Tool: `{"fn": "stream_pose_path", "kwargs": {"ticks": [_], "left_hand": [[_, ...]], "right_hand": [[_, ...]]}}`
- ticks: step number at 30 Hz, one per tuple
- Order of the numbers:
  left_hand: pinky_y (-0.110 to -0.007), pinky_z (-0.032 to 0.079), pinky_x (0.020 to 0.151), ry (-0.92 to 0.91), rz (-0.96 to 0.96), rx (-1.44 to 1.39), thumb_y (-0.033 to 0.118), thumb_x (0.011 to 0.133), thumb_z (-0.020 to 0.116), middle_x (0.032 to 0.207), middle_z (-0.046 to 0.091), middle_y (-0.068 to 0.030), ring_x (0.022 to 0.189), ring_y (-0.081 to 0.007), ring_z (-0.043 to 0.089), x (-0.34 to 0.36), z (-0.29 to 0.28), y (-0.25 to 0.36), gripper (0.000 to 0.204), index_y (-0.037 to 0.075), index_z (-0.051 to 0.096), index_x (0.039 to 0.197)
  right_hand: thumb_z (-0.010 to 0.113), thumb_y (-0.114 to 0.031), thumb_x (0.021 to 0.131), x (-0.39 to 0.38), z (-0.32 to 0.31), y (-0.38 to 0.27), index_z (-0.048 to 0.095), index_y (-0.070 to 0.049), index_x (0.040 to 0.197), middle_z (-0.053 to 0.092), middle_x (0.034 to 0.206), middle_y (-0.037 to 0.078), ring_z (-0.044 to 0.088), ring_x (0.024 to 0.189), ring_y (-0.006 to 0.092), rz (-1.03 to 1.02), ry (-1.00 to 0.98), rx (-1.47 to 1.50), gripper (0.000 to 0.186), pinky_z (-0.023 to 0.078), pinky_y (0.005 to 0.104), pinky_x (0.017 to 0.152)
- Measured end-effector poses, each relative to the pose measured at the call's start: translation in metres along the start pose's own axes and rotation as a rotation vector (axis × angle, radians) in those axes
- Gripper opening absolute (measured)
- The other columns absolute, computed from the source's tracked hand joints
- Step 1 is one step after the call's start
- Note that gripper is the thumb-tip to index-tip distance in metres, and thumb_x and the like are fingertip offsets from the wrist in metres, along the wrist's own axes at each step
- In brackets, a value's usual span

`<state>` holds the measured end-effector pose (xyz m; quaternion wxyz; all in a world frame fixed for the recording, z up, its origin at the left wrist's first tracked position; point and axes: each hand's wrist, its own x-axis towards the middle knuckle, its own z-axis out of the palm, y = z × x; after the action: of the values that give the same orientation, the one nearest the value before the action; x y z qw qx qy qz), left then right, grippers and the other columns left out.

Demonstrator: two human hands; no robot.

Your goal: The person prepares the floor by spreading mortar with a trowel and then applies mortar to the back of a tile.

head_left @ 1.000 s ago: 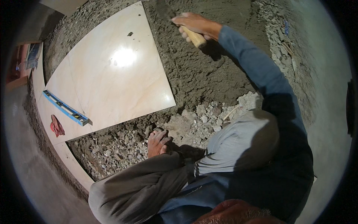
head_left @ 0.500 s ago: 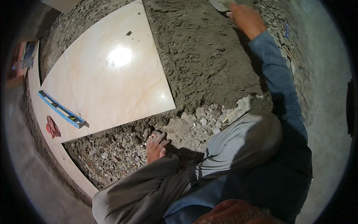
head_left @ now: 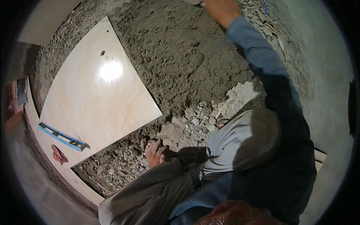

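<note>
My right hand grips a trowel at the top edge, over grey, rough mortar; the tool is mostly out of view. My left hand is low on the rubble beside my trouser leg, fingers curled over something dark that I cannot make out. A large pale marbled tile with a curved outer edge lies left of the mortar, with dark specks and a bright glare. On it rest a blue spirit level and a crumpled red object.
A narrow tile strip borders the rubble at lower left. A pale board or slab is at upper left. A small blue item lies among broken debris at upper right. Smooth grey concrete runs along the right.
My right hand with the trowel moved up and right, then back leftward along the top. The tile and level appear lower as the view shifts. My left hand stays by the rubble.
</note>
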<state>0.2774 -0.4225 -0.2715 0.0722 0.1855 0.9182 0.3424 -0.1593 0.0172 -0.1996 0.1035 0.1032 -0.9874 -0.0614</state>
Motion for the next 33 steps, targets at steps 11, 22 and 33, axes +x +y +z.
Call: {"fn": "stream_pose_path", "kwargs": {"ticks": [11,22,33], "left_hand": [[-0.054,0.032,0.111,-0.008,-0.095,-0.041,0.025,0.099,0.045,0.139,0.055,-0.0106,0.129,-0.0348,0.049,0.006,-0.018,0.012,0.030,0.012,0.067,0.113],[-0.055,0.032,0.111,0.003,-0.064,-0.128,0.019,0.092,0.048,0.141,0.053,-0.0113,0.131,-0.0330,0.047,-0.002,-0.020,0.000,0.030,0.011,0.064,0.116],[-0.052,0.029,0.113,0.048,-0.143,-0.217,0.019,0.096,0.043,0.136,0.056,-0.0143,0.129,-0.0348,0.047,0.005,-0.038,0.016,0.032,0.005,0.066,0.113]], "right_hand": [[0.045,-0.052,0.103,0.004,0.041,0.096,0.040,-0.002,0.149,0.048,0.146,0.026,0.048,0.133,0.0403,0.167,-0.431,0.072,0.069,0.039,0.0496,0.111],[0.064,-0.025,0.086,0.084,-0.087,-0.092,0.065,-0.003,0.100,0.070,0.091,0.022,0.068,0.088,0.0411,-0.442,-0.180,0.202,0.026,0.052,0.0525,0.076],[0.067,-0.026,0.085,0.150,-0.049,-0.180,0.076,-0.012,0.095,0.075,0.082,0.011,0.073,0.076,0.0263,-0.377,-0.116,-0.439,0.019,0.055,0.0424,0.065]]}}
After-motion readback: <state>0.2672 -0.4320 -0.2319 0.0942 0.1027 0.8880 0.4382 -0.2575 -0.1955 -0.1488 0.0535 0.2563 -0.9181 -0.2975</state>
